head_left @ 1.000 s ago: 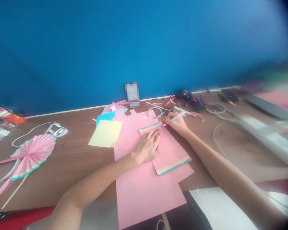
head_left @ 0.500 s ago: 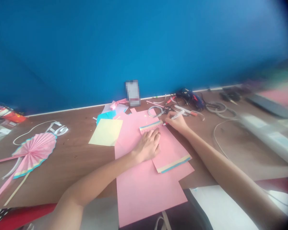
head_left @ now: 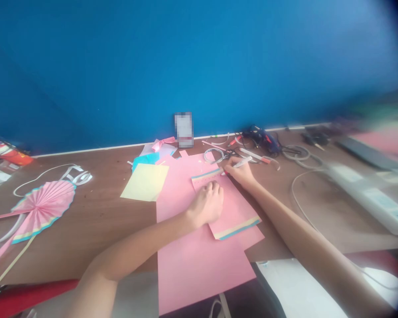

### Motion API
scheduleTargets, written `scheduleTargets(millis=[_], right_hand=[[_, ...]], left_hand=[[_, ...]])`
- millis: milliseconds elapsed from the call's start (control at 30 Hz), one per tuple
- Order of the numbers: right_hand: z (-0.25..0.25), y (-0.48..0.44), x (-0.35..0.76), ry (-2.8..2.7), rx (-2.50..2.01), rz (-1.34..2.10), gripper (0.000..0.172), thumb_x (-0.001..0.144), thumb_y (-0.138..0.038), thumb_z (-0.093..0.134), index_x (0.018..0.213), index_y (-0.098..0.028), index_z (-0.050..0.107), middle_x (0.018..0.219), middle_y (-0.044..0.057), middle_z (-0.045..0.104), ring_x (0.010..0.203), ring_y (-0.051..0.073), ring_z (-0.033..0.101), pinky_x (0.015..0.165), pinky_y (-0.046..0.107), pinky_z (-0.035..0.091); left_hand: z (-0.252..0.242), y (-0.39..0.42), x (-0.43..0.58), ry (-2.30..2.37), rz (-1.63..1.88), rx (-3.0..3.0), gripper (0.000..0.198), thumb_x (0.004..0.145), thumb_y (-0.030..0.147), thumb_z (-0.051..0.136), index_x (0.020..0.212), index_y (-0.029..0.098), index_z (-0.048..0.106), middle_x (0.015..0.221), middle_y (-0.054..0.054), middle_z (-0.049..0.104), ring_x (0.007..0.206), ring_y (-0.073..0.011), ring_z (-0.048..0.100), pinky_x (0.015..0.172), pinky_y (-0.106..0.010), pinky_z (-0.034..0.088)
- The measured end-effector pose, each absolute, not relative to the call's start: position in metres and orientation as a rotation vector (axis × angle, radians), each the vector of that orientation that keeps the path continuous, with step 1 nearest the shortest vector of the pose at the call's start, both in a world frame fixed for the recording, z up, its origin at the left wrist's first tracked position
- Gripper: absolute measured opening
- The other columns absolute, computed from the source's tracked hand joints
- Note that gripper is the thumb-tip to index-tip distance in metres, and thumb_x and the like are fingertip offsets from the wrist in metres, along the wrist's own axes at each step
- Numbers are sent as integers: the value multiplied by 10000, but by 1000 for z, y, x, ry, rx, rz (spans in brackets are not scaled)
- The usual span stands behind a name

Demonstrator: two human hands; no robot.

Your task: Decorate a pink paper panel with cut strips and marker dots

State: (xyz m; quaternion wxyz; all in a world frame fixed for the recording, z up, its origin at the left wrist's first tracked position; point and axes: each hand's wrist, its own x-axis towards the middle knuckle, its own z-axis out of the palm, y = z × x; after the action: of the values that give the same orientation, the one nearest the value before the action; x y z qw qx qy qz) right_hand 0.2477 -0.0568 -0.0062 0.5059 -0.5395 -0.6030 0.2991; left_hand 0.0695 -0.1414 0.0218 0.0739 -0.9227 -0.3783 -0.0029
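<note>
My left hand (head_left: 207, 203) rests on a pink paper sheet (head_left: 234, 210) with its fingers curled under; anything inside them is hidden. The sheet has cream and blue stripes along its two ends, and a row of small dots runs beside the upper stripe. At the sheet's upper right corner, my right hand (head_left: 242, 174) grips a white pen (head_left: 244, 161), its reddish tip close to the striped edge. Larger pink paper (head_left: 199, 274) lies beneath, reaching over the table's front edge.
Left of the pink paper lie a pale yellow sheet (head_left: 145, 182) and a blue piece (head_left: 146, 160). A pleated pink fan (head_left: 48, 205) is farther left. Scissors (head_left: 215, 154) and cables (head_left: 296, 152) lie behind my right hand. A white power strip (head_left: 374, 198) stands at right.
My left hand's fingers have drawn in from a flatter spread to a curl. My right hand and the pen have shifted slightly left along the striped edge. The whole view has moved a little.
</note>
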Motion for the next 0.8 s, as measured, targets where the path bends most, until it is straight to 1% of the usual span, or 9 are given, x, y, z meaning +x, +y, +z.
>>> scheduleTargets(millis=[67, 133, 233, 333, 433, 500, 600, 700, 800], right_hand=[[-5, -57, 247, -1437, -1311, 711, 138, 633, -177, 572, 530, -194, 482, 509, -45, 495, 524, 108, 422, 527, 254, 332], [-4, -58, 247, -1417, -1334, 702, 164, 657, -199, 586, 536, -197, 476, 504, -42, 501, 516, 110, 432, 529, 256, 341], [-4, -59, 247, -1392, -1362, 698, 256, 726, -296, 614, 544, -204, 459, 478, -37, 495, 492, 115, 436, 527, 265, 350], [-6, -58, 249, -1381, -1326, 713, 290, 746, -362, 634, 574, -209, 457, 489, -32, 507, 496, 121, 452, 530, 268, 359], [-9, -56, 250, -1394, -1287, 710, 251, 710, -316, 652, 595, -212, 455, 522, -35, 518, 524, 126, 469, 533, 262, 362], [-10, -55, 250, -1415, -1282, 676, 231, 691, -282, 646, 590, -211, 451, 533, -37, 517, 542, 126, 475, 538, 258, 361], [-10, -55, 247, -1404, -1279, 700, 202, 704, -272, 620, 597, -209, 461, 541, -35, 530, 513, 116, 472, 517, 250, 357], [-8, -54, 237, -1330, -1289, 830, 222, 779, -365, 583, 648, -210, 494, 539, -24, 559, 436, 112, 470, 463, 250, 351], [-4, -50, 223, -1313, -1330, 826, 314, 807, -472, 574, 646, -209, 515, 510, -18, 551, 431, 122, 488, 461, 253, 363]], left_hand=[[23, -143, 85, -1247, 8, -2735, 313, 900, 270, 411, 1051, 52, 577, 1034, -206, 602, 951, -273, 576, 694, -331, 472], [21, -147, 102, -1384, -35, -2670, 380, 922, 330, 394, 1070, 32, 578, 981, -210, 606, 897, -279, 591, 651, -335, 468], [13, -155, 119, -1545, -58, -2488, 424, 942, 269, 350, 1196, -11, 543, 1182, -305, 555, 1042, -343, 576, 663, -365, 475], [7, -158, 120, -1549, -102, -2482, 472, 956, 301, 343, 1255, -13, 530, 1277, -321, 514, 1126, -372, 546, 733, -411, 485], [5, -153, 112, -1597, -110, -2540, 501, 951, 336, 370, 1314, 19, 506, 1331, -304, 499, 1198, -389, 508, 806, -449, 484], [4, -148, 108, -1629, -90, -2533, 495, 942, 295, 384, 1345, 24, 482, 1369, -303, 474, 1233, -395, 483, 829, -459, 480], [4, -143, 102, -1650, -40, -2472, 502, 917, 244, 401, 1357, 9, 458, 1379, -327, 454, 1193, -402, 507, 758, -440, 488], [10, -142, 94, -1650, -21, -2446, 647, 872, 436, 485, 1379, 40, 425, 1329, -345, 484, 1083, -420, 550, 645, -404, 476], [21, -142, 86, -1642, -13, -2480, 893, 709, 699, 565, 1312, 47, 474, 1251, -352, 525, 1023, -438, 560, 618, -394, 462]])
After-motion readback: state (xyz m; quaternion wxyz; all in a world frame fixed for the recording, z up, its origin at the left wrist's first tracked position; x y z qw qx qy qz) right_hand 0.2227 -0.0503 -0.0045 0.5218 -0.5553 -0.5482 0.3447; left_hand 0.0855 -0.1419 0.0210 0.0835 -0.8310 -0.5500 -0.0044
